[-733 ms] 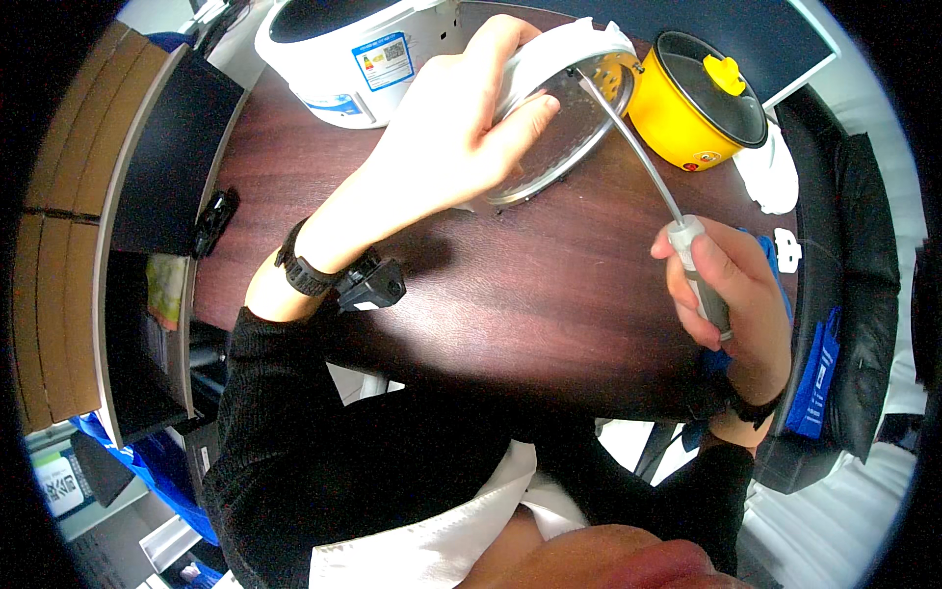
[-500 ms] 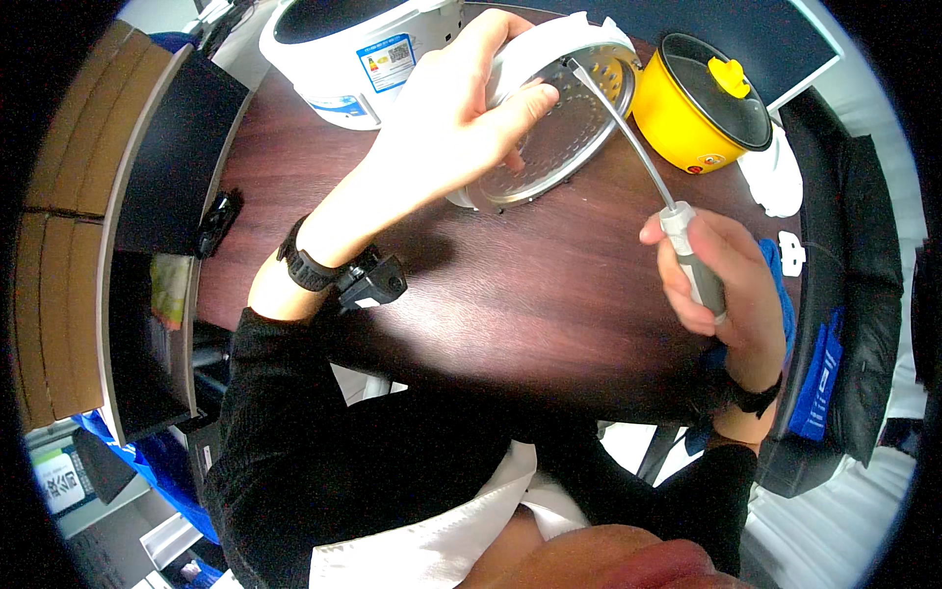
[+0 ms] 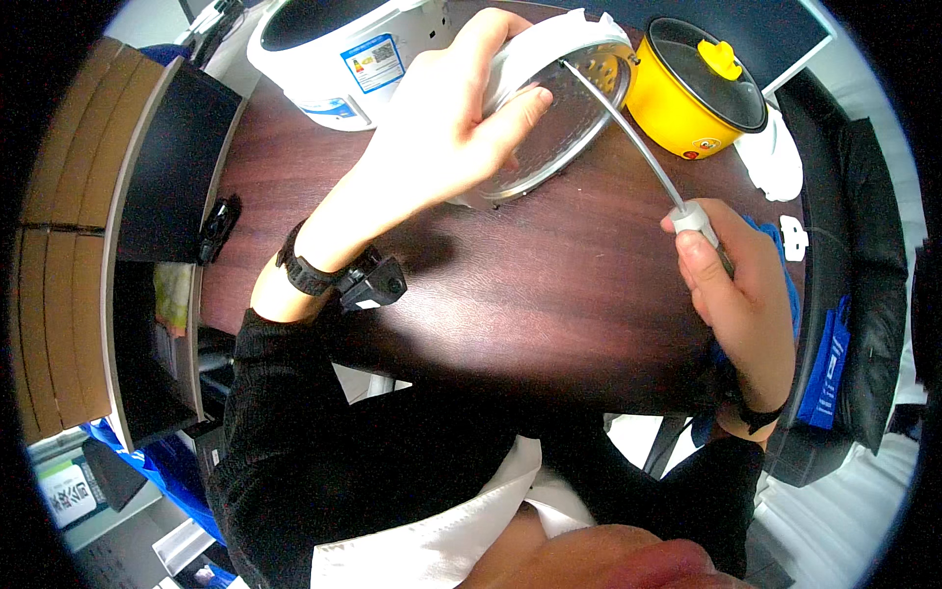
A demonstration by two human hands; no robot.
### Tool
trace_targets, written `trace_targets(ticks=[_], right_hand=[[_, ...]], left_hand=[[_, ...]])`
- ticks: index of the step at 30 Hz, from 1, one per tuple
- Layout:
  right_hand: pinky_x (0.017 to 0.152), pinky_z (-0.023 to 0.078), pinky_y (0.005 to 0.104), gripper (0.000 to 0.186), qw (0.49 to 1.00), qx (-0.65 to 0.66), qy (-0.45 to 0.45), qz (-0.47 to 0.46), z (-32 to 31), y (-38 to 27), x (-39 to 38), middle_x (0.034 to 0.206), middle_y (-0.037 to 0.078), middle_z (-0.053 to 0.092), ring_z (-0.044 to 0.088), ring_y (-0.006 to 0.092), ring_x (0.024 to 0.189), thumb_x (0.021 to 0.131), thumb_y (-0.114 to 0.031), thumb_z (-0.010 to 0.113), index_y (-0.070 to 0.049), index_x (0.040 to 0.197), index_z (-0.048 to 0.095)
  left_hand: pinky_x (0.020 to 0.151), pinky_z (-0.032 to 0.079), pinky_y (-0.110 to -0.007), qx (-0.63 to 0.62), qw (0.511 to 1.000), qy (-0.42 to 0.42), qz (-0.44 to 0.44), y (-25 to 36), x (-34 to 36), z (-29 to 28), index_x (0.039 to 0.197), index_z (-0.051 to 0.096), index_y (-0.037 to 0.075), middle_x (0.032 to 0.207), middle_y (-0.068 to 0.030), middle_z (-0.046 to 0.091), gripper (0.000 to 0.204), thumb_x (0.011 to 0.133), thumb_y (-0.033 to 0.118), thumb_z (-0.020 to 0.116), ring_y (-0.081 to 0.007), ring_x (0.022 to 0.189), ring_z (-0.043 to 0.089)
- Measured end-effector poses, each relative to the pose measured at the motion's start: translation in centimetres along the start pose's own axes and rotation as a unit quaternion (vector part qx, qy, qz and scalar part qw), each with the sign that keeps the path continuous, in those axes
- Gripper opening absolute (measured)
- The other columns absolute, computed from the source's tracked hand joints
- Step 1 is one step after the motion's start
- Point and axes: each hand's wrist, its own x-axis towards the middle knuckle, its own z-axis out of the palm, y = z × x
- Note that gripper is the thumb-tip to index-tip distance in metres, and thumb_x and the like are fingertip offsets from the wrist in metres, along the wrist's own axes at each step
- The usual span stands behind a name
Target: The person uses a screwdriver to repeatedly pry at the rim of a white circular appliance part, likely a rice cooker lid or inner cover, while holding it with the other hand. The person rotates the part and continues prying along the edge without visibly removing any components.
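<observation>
Black sleeves (image 3: 285, 402) cover 2 arms at the near edge of the desk (image 3: 520, 285). The right hand (image 3: 731, 275) is closed around a screwdriver (image 3: 692, 216), its shaft slanting away left. The left hand (image 3: 451, 128), partly closed, grips the white rim of a tilted lid (image 3: 571, 123), thumb over the perforated metal side; the screwdriver tip meets this side near the rim. Farther back, a white cooker body (image 3: 329, 83) stands left of the lid, a yellow pot (image 3: 677, 103) right

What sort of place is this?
Perhaps an office-like repair or assembly workspace: the right hand holds a screwdriver-like tool, and a white cooker-like body and a yellow pot stand on the wood-toned table.
</observation>
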Motion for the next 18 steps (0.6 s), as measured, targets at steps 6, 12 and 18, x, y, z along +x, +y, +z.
trace_targets(ticks=[6,12,18], right_hand=[[0.032,0.021,0.0190,0.038,0.835,0.484,-0.209,0.158,-0.6,2.2,1.7,0.059,-0.002,0.044,0.032,0.0045,0.034,0.096,-0.033,0.043,0.003,0.101,0.054],[0.041,0.032,0.0213,0.031,0.938,0.304,-0.136,0.101,-0.6,2.2,2.2,0.063,0.000,0.051,0.043,0.0078,0.043,0.094,-0.028,0.049,0.001,0.101,0.057],[0.058,0.045,0.0317,0.019,0.996,-0.073,0.040,-0.029,0.0,-0.3,0.3,0.076,0.013,0.062,0.062,0.0272,0.066,0.087,-0.018,0.058,-0.001,0.095,0.059]], left_hand=[[0.051,0.050,-0.031,0.050,0.993,0.028,0.104,-1.6,0.3,-0.2,0.111,0.044,-0.003,0.085,-0.0175,0.060,0.033,0.085,0.011,0.059,-0.0191,0.060,0.061],[0.050,0.051,-0.026,-0.042,0.997,0.003,-0.061,1.4,0.6,-0.8,0.109,0.047,-0.003,0.088,-0.0155,0.061,0.030,0.085,0.011,0.060,-0.0158,0.059,0.061],[0.050,0.052,-0.024,-0.054,0.997,-0.004,-0.061,1.6,0.5,-0.4,0.110,0.048,-0.003,0.087,-0.0136,0.061,0.031,0.086,0.011,0.060,-0.0133,0.060,0.061]])
